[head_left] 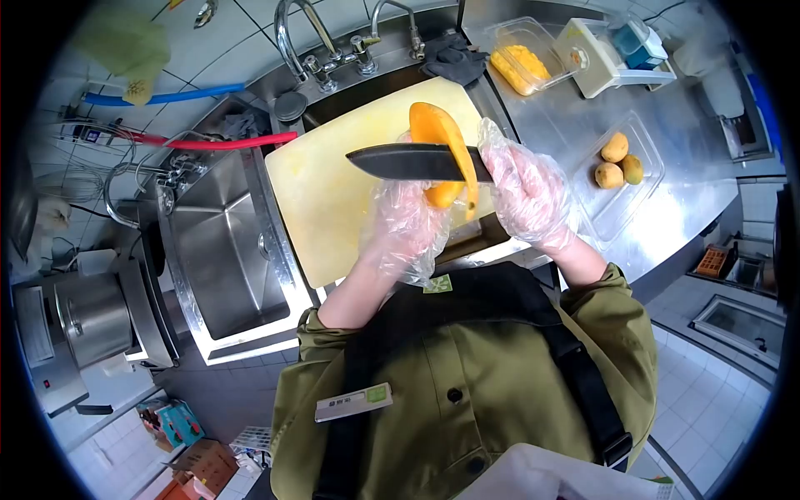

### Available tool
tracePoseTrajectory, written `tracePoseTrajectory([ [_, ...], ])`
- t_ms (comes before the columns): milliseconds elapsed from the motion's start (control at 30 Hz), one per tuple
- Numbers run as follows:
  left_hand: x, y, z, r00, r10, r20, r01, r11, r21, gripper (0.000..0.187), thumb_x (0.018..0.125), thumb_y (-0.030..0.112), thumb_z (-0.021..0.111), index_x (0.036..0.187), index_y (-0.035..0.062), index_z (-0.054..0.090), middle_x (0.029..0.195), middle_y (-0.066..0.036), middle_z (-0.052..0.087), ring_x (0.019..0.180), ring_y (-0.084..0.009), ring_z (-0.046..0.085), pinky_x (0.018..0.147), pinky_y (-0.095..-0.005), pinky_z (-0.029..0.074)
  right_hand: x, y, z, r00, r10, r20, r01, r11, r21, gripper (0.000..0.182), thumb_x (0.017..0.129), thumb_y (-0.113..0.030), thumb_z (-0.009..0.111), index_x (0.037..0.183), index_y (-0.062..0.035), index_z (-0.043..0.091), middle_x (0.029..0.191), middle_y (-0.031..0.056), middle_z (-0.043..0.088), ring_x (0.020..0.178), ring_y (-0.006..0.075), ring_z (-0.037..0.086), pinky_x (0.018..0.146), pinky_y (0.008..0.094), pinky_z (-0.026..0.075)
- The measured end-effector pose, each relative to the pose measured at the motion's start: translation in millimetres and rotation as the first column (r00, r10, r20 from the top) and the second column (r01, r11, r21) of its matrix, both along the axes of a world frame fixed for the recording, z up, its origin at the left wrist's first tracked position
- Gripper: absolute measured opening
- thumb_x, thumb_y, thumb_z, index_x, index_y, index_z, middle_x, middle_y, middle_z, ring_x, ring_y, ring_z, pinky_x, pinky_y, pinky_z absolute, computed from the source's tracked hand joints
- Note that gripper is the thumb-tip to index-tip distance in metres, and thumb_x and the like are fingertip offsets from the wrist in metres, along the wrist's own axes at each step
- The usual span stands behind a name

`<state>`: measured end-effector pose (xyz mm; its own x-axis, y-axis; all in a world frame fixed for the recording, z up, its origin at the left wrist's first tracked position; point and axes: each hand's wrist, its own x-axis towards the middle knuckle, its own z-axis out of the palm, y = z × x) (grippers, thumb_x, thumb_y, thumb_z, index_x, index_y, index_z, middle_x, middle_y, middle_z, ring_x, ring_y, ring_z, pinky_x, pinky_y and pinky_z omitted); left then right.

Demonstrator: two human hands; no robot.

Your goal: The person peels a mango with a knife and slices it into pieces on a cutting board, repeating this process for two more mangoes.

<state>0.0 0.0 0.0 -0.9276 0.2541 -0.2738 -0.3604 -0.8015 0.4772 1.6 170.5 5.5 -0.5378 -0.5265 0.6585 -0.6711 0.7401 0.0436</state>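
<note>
In the head view, my left hand [408, 223], in a clear plastic glove, is wrapped round a mango [429, 125] above the cutting board. My right hand [527, 185], gloved the same way, grips the handle of a knife [404, 162]. Its dark, broad blade points left and crosses in front of the fruit, hiding the middle of it. Over the blade hangs a long yellow strip of mango peel [463, 162]. Beneath both hands lies a large pale yellow cutting board [321, 179], laid across a sink.
Three whole mangoes [615, 148] sit in a clear tray [652, 148] on the steel counter at right. Behind it stands a clear container [533, 37] of yellow fruit pieces. A second sink [229, 258] is at left, with faucets [329, 62] along the back wall.
</note>
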Motion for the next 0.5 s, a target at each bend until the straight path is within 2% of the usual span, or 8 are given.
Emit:
tracePoseTrajectory([
  [67,1,-1,1,0.997,-0.025,-0.067,0.020,0.997,-0.072,0.043,0.081,0.010,0.053,0.120,0.0025,0.039,0.114,-0.008,0.048,0.104,-0.0199,0.050,0.092,-0.0344,0.039,-2,1,-1,1.000,0.009,-0.015,-0.009,1.000,-0.001,0.049,0.069,0.003,0.056,0.117,0.0015,0.049,0.101,0.0149,0.059,0.061,0.0196,0.057,0.048,0.0268,0.044],
  [167,8,-8,-1,0.993,-0.109,-0.047,0.102,0.986,-0.134,0.041,0.075,0.001,0.045,0.116,0.0020,0.044,0.112,-0.008,0.050,0.102,-0.0197,0.050,0.091,-0.0342,0.041,-3,-4,1,0.997,0.001,-0.074,-0.005,0.998,-0.058,0.046,0.069,0.004,0.055,0.114,0.0017,0.051,0.099,0.0155,0.059,0.064,0.0207,0.058,0.049,0.0276,0.045],
  [267,10,-7,-5,0.978,-0.201,-0.063,0.200,0.979,-0.027,0.042,0.074,0.000,0.043,0.115,0.0018,0.045,0.110,-0.008,0.051,0.100,-0.0190,0.050,0.090,-0.0329,0.041,1,-6,4,0.998,0.004,-0.065,-0.009,0.997,-0.079,0.043,0.068,0.004,0.055,0.111,0.0017,0.053,0.098,0.0160,0.059,0.069,0.0228,0.059,0.051,0.0289,0.046],
  [367,7,-9,-14,0.954,-0.281,-0.108,0.289,0.955,0.068,0.043,0.072,-0.001,0.041,0.114,0.0017,0.046,0.108,-0.008,0.052,0.098,-0.0183,0.051,0.088,-0.0315,0.041,6,-12,8,0.999,-0.036,0.037,0.041,0.989,-0.143,0.039,0.066,0.000,0.062,0.105,-0.0003,0.056,0.094,0.0171,0.059,0.078,0.0323,0.059,0.064,0.0355,0.048],
  [400,3,-12,-18,0.931,-0.307,-0.199,0.279,0.948,-0.155,0.044,0.072,0.002,0.041,0.116,0.0015,0.045,0.107,-0.007,0.051,0.094,-0.0162,0.051,0.086,-0.0279,0.040,5,-13,9,0.998,-0.011,0.061,0.020,0.986,-0.164,0.037,0.068,0.002,0.060,0.105,-0.0011,0.056,0.096,0.0175,0.058,0.080,0.0338,0.058,0.066,0.0359,0.048],
  [500,3,-20,-14,0.888,-0.347,-0.300,0.331,0.938,-0.107,0.051,0.071,0.004,0.042,0.122,0.0013,0.042,0.106,-0.005,0.051,0.094,-0.0133,0.050,0.085,-0.0255,0.038,9,-18,10,0.991,0.023,0.135,0.010,0.971,-0.239,0.037,0.070,0.004,0.058,0.106,-0.0012,0.055,0.099,0.0172,0.057,0.084,0.0339,0.058,0.068,0.0359,0.048],
])
